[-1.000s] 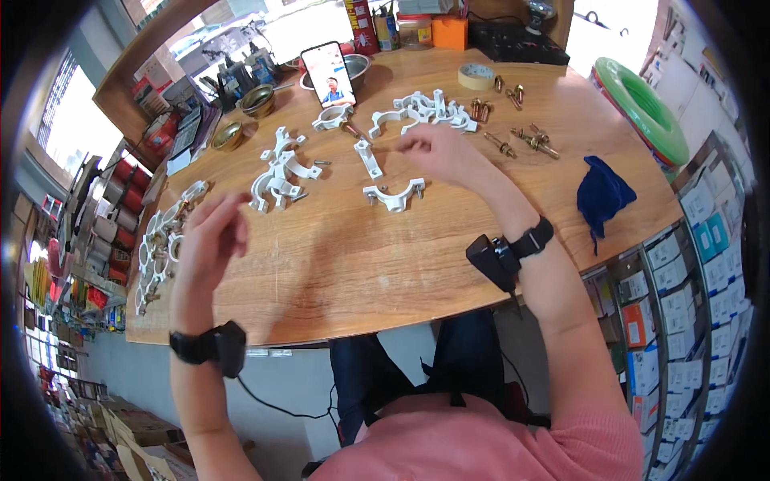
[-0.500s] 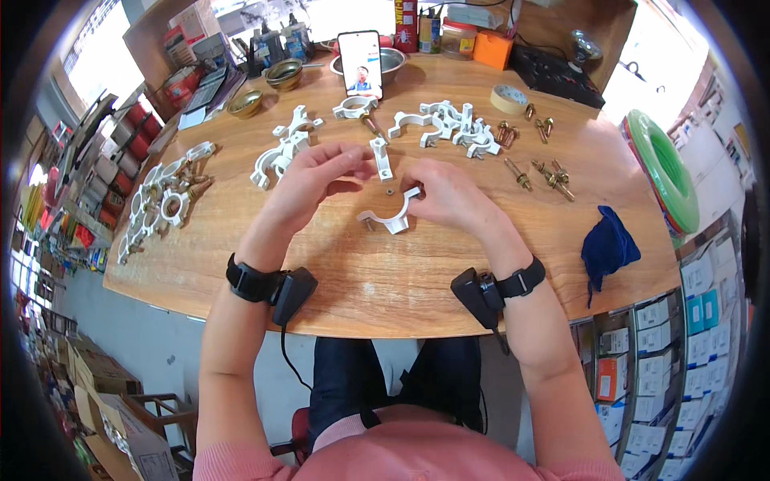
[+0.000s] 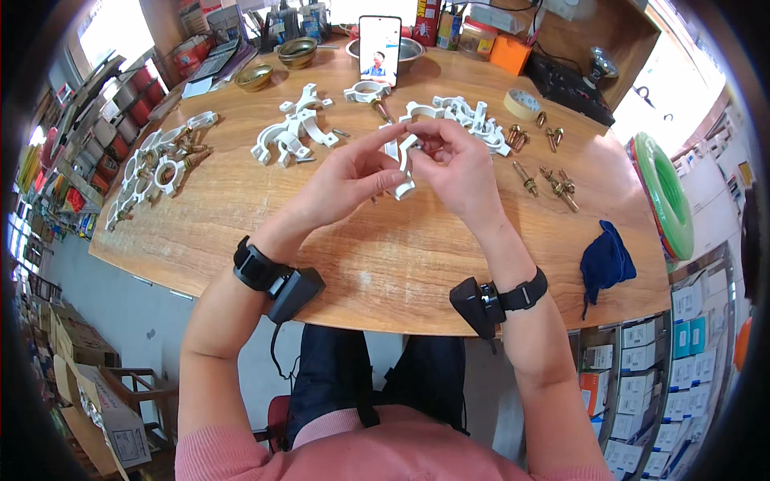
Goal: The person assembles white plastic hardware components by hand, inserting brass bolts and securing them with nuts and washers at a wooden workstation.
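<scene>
Over the middle of the wooden table, my two hands meet at a curved white pipe-clamp half [image 3: 404, 189]. My left hand [image 3: 341, 184] pinches its left side between thumb and fingers. From the right, my right hand [image 3: 469, 180] has its fingertips closed at the clamp half's upper end; whether a small screw is also in them is hidden. Another white piece [image 3: 391, 150] shows just behind my left fingers, partly covered. White clamp halves [image 3: 289, 136] lie in a heap to the left, with small screws beside them. More white clamps [image 3: 461, 112] lie beyond my right hand.
Joined white clamps with brass-coloured bolts [image 3: 168, 176] lie at far left. Loose bolts [image 3: 557, 188], a tape roll [image 3: 523, 104] and a dark blue cloth pouch [image 3: 607, 260] are to the right. A phone [image 3: 379, 50] stands upright at the back near brass bowls [image 3: 255, 76].
My hands have come together. The clamp half has been raised from low over the table and turned more upright, and my left hand now grips it too. The view has shifted slightly.
</scene>
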Action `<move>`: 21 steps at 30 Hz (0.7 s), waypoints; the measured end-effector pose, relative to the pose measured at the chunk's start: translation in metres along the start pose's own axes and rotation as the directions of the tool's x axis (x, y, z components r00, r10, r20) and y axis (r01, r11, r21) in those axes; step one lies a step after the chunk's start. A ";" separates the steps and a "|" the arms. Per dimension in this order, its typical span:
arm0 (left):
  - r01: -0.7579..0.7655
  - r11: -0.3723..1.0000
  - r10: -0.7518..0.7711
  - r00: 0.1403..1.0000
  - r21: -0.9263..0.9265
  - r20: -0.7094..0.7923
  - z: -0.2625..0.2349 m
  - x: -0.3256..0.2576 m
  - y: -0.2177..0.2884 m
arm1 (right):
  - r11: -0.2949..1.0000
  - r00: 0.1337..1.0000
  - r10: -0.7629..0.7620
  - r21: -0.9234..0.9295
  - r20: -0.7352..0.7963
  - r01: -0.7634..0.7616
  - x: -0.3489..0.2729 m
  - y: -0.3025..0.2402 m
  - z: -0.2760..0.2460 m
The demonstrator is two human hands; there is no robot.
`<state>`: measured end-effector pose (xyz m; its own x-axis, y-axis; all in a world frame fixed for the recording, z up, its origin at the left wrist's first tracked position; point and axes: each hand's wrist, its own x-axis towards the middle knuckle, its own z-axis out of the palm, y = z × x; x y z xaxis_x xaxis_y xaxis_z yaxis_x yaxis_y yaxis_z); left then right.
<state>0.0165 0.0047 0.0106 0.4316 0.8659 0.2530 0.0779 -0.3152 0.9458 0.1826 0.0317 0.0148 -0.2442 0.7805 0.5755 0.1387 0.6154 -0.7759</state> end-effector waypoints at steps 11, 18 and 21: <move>0.018 0.988 -0.052 0.974 -0.152 -0.219 -0.001 -0.006 0.003 | 0.967 0.963 0.246 0.090 -0.108 -0.237 -0.004 0.000 0.007; 0.019 0.994 -0.045 0.969 -0.108 -0.245 -0.004 -0.006 -0.003 | 0.996 0.996 0.062 0.063 -0.068 -0.058 -0.006 -0.005 0.014; -0.058 0.991 0.022 0.959 -0.118 -0.284 -0.003 -0.005 0.000 | 0.991 0.997 0.002 0.135 -0.080 0.009 -0.009 -0.008 0.014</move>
<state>0.0113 0.0013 0.0100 0.1600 0.9334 0.3213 -0.0536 -0.3168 0.9470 0.1704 0.0180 0.0122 -0.1661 0.7879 0.5929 0.0058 0.6021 -0.7984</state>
